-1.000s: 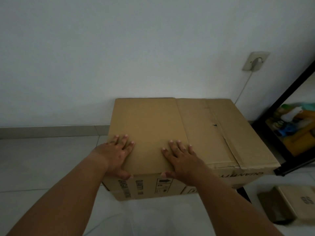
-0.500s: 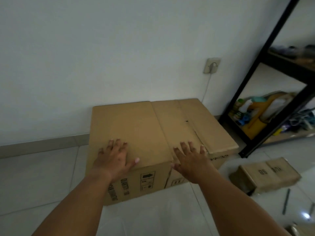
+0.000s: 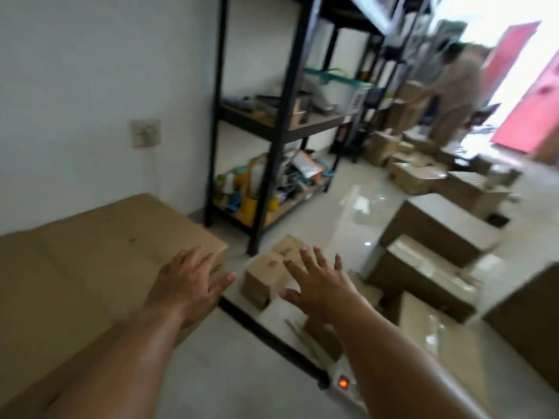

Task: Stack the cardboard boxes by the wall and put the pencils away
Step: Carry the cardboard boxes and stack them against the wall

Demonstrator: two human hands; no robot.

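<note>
— How far along are we?
— One large brown cardboard box (image 3: 99,252) sits by the white wall, lower left of frame. I see nothing stacked on it yet.
— And your hands?
— My left hand (image 3: 189,279) lies spread at that box's near corner, gripping nothing. My right hand (image 3: 317,282) is splayed wide and empty over the small brown cardboard box (image 3: 266,273) at centre. Other brown boxes (image 3: 435,228) wait on the floor, right of frame. I can't make out the pencils through the blur.
</note>
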